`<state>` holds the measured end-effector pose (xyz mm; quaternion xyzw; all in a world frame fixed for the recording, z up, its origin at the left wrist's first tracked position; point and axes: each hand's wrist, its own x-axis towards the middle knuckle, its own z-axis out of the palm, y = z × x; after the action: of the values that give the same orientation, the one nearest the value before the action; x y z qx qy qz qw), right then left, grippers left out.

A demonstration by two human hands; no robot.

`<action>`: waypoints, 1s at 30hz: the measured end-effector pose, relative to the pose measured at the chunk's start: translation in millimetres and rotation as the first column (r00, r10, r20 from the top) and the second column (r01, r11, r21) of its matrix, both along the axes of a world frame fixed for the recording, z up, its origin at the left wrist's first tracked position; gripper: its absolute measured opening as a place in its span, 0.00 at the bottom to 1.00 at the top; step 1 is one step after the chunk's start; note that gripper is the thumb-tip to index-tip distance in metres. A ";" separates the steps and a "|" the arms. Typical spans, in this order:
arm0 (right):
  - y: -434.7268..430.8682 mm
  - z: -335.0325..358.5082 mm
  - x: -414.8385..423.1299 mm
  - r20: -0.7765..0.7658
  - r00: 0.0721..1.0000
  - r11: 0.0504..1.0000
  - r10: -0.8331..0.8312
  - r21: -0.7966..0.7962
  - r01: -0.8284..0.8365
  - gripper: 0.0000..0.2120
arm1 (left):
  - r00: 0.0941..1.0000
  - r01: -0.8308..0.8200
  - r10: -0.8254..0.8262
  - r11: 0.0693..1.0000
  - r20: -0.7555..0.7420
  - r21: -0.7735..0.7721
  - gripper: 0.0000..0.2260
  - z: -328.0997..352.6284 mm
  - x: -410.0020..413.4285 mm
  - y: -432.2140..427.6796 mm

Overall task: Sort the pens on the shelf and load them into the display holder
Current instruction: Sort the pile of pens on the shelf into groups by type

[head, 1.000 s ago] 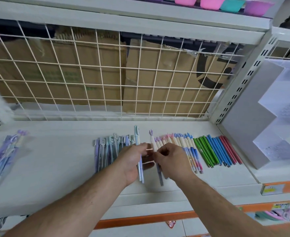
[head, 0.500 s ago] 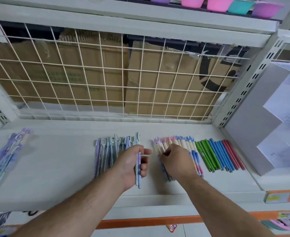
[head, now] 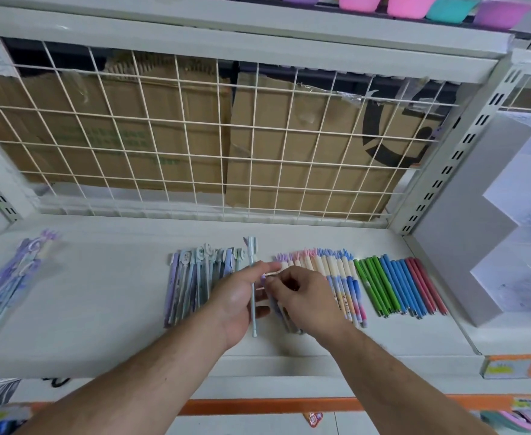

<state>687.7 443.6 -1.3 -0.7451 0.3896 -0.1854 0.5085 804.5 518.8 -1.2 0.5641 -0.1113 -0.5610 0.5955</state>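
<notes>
pens lie in rows on the white metal shelf (head: 101, 309) in the head view. grey-blue pens with round tag tops (head: 195, 277) are on the left, cream-barrelled pastel pens with tufted tops (head: 336, 277) in the middle, and slim green, blue and red pens (head: 395, 287) just beside those on the right. a loose, blurred heap of purple pens (head: 13, 271) lies well apart at the far left. the white stepped display holder (head: 464, 246) stands at the right end of the shelf, and no pen shows in the part of it in view.

the left hand (head: 239, 296) grasps one pale blue pen (head: 253, 323), thumb and fingers curled round its barrel. it holds the pen lengthwise between the grey-blue row and the pastel row. the right hand (head: 308, 296) has its fingers bent over the left end of the pastel row, fingertips near the left thumb. whether they pinch a pen cannot be told.

half a second ago the right hand was down on the pastel row and the hands were apart. now it has lifted and come across to meet the left, much as it was a second ago. the pale blue pen has stayed in the left hand throughout. my judgement is that sorting is still under way, one pen at a time, and that loading the holder has not begun.
</notes>
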 end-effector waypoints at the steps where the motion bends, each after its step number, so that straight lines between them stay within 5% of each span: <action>1: 2.3 2.1 -0.5 0.055 0.998 0.995 0.037 0.089 -0.042 0.10 | 1.000 0.012 -0.012 1.000 -0.012 -0.026 0.13 0.3 -1.0 -0.1; 5: 8.0 5.0 0.2 0.118 0.990 0.980 0.077 0.174 -0.097 0.04 | 0.995 0.054 -0.062 0.993 -0.079 -0.105 0.13 2.5 -2.8 1.4; 11: 12.1 5.9 6.3 0.124 0.992 0.976 0.031 0.212 -0.057 0.09 | 0.985 0.114 -0.133 0.980 -0.108 -0.160 0.18 -2.7 6.9 3.2; 14: 13.8 5.9 12.0 0.112 0.994 0.976 0.014 0.213 -0.037 0.10 | 0.994 0.107 -0.109 0.987 -0.015 -0.122 0.16 -4.8 13.0 6.4; 19: -5.4 -0.5 9.3 -0.166 0.966 0.979 -0.197 -0.089 0.184 0.09 | 0.974 -0.141 0.116 0.983 0.196 0.121 0.13 -14.4 27.4 9.4; 23: -19.5 -9.7 1.0 -0.334 0.911 0.958 -0.242 -0.229 0.171 0.06 | 0.974 -0.059 0.029 0.989 0.223 0.132 0.06 -14.0 30.9 11.4; 30: -26.5 -18.8 -1.8 -0.406 0.874 0.946 -0.267 -0.282 0.158 0.09 | 0.971 0.023 -0.053 0.991 0.232 0.132 0.03 -14.2 22.1 2.3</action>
<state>685.8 417.1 -20.1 -0.7757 0.5489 -0.1136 0.2900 826.6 521.1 -15.4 0.6614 -0.1554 -0.5077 0.5298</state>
